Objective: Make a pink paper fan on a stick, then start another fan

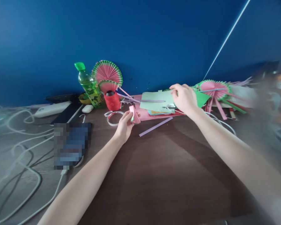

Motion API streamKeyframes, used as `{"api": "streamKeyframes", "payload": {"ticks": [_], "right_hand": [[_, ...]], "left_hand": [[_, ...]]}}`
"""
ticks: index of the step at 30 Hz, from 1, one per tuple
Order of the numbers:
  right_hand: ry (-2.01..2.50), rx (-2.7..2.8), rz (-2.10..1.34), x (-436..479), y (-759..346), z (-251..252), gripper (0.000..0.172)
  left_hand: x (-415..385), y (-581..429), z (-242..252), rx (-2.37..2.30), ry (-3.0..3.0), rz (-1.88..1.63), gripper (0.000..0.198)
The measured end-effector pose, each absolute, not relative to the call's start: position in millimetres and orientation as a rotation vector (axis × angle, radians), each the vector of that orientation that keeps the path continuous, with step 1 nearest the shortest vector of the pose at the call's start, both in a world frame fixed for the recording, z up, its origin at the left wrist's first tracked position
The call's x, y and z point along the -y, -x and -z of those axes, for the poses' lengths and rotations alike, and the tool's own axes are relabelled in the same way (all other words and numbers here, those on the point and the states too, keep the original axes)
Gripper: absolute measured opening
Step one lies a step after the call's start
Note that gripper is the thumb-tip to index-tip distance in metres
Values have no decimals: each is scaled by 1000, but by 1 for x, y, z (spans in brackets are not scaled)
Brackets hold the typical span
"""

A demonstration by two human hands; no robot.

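Between the thumb and fingers of my left hand (125, 126) is a folded piece of pink paper (135, 115) with a green edge, held just above the table. My right hand (184, 97) is over the right end of a pale green sheet (152, 97), fingers curled. Whatever is in its fingers, if anything, I cannot make out. Close below it lies a small shiny metallic item (170, 107), too small to name. A purple paper strip (155, 126) rests on the table between my hands, and another purple strip (152, 101) crosses the pale green sheet.
Pink pleated paper fans with green rims (107, 73) stand by a green-capped bottle (87, 84) and a red cylinder (111, 100). A roll of tape (114, 118) lies nearby. Another pleated fan (214, 90) is at right. White cables (25, 165) and a pixelated phone (72, 145) occupy the left.
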State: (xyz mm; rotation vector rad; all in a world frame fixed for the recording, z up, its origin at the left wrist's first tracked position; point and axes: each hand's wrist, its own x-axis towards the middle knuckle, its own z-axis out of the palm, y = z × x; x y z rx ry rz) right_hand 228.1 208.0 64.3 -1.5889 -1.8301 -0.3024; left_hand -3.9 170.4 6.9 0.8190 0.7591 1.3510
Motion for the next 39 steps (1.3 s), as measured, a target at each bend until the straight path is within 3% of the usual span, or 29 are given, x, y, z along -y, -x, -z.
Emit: {"api": "streamKeyframes", "payload": {"ticks": [4, 7, 9, 19, 23, 28, 33, 36, 39], "right_hand": [[1188, 2134, -66, -199, -217, -69, 26], [1095, 2489, -597, -191, -204, -62, 16], [1082, 2613, -772, -187, -196, -54, 13], [1232, 2724, -773, -182, -189, -48, 3], [1124, 2612, -892, -183, -194, -55, 8], [866, 2186, -1058, -180, -190, -56, 29], [784, 2125, -1217, -178, -190, -57, 28], [785, 2022, -1143, -175, -186, -57, 37], [819, 1981, -964, -170, -177, -54, 32]], "left_hand": [[-170, 6, -6, -750, -880, -1352, 18], [-171, 4, -7, -744, -934, -1348, 24], [-171, 3, -9, -759, -977, -1364, 28], [-177, 14, -15, -954, -1149, -1496, 43], [-177, 15, -17, -1052, -1234, -1503, 34], [-177, 15, -18, -1039, -1219, -1539, 31], [-178, 17, -16, -1028, -1149, -1590, 28], [-176, 15, -14, -1014, -1225, -1569, 26], [-173, 10, -13, -1031, -1297, -1513, 26]]}}
